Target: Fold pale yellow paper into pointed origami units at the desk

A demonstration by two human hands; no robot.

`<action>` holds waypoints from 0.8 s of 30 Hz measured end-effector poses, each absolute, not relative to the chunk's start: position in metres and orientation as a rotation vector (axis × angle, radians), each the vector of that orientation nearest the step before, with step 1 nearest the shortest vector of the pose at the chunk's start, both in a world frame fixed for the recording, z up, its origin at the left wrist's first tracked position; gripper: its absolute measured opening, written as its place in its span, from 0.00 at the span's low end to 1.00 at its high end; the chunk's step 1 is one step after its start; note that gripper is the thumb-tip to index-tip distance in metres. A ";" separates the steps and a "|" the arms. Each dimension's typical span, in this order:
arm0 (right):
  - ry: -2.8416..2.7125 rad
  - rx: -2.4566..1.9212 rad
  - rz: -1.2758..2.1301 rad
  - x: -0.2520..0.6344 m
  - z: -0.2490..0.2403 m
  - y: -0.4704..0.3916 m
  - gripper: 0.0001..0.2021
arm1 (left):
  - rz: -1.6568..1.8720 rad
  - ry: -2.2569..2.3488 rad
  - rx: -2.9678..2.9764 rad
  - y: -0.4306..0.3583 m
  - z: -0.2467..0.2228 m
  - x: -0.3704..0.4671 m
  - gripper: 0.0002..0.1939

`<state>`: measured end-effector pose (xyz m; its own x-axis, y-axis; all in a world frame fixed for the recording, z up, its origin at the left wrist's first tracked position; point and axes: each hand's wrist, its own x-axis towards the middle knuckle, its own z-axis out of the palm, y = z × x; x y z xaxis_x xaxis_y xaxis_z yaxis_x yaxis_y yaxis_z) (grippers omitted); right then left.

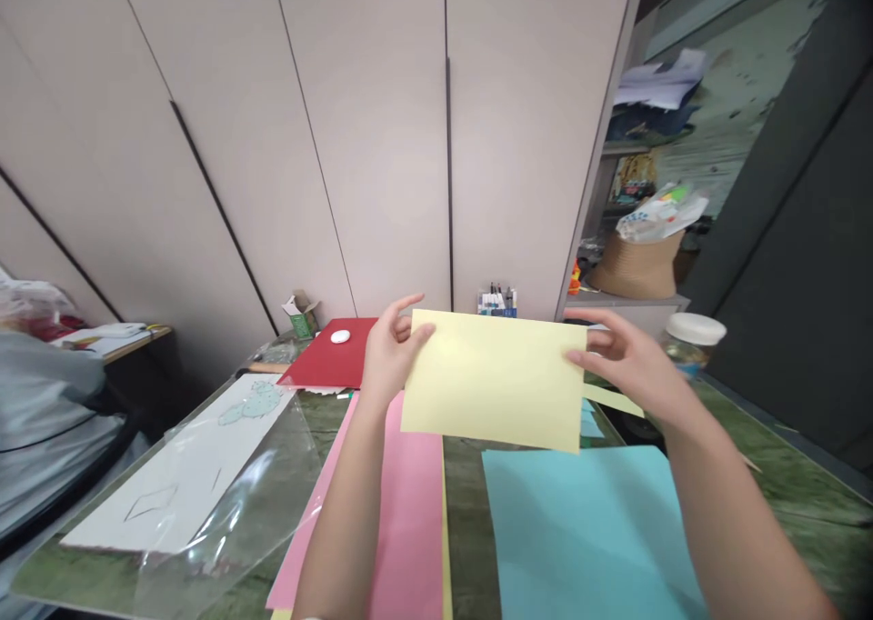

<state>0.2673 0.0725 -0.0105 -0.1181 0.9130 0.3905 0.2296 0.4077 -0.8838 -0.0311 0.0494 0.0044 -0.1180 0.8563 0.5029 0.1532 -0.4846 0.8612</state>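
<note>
A pale yellow sheet of paper (495, 382) is held up over the table, tilted slightly down to the right. My left hand (394, 352) pinches its left edge, thumb on the front. At the right edge my right hand (627, 361) grips it the same way, with the thumb in front and the fingers partly hidden behind. Below lie pink sheets (413, 511) on the left, with yellow paper showing at their edge. Blue paper (590, 529) lies on the right. A narrow yellow strip (614, 400) sits behind my right hand.
A red folder-like sheet (327, 356) bears a white disc (340, 336). Left are a white drawing sheet (184, 465) and clear plastic film (252, 502). A lidded jar (692, 343), pen holder (497, 302) and small green box (300, 315) stand around. A person's grey sleeve (47, 411) shows far left.
</note>
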 end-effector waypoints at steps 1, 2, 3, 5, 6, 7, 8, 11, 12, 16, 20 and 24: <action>-1.534 -0.980 0.833 0.266 -0.008 0.068 0.29 | 1.695 1.120 1.597 0.048 0.006 -0.029 0.24; -1.481 -0.932 0.825 0.262 -0.004 0.064 0.28 | 1.730 1.113 1.594 0.046 0.008 -0.026 0.24; -1.455 -0.894 0.790 0.258 0.000 0.059 0.27 | 1.759 1.102 1.598 0.044 0.009 -0.022 0.23; -1.448 -0.868 0.656 0.246 0.009 0.048 0.26 | 1.805 1.084 1.621 0.040 0.014 -0.013 0.19; -1.450 -0.874 0.562 0.240 0.014 0.043 0.25 | 1.827 1.099 1.652 0.038 0.016 -0.009 0.16; -1.450 -0.892 0.455 0.233 0.019 0.038 0.25 | 1.849 1.136 1.696 0.036 0.018 -0.004 0.13; -1.450 -0.921 0.339 0.227 0.024 0.033 0.24 | 1.865 1.181 1.747 0.034 0.021 0.001 0.11; -1.453 -1.039 0.017 0.209 0.030 0.022 0.24 | 1.854 1.249 1.854 0.027 0.025 0.016 0.11; -1.456 -1.056 -0.072 0.203 0.029 0.020 0.23 | 1.839 1.237 1.857 0.025 0.024 0.022 0.12; -1.532 -0.979 -0.369 0.185 0.016 0.023 0.22 | 1.627 1.057 1.765 0.016 0.016 0.041 0.16; -1.701 -0.913 -0.417 0.177 0.004 0.032 0.23 | 1.571 0.913 1.533 0.020 0.006 0.051 0.23; -1.889 -0.829 -0.284 0.175 0.003 0.034 0.22 | 1.710 0.806 1.384 0.029 0.002 0.051 0.25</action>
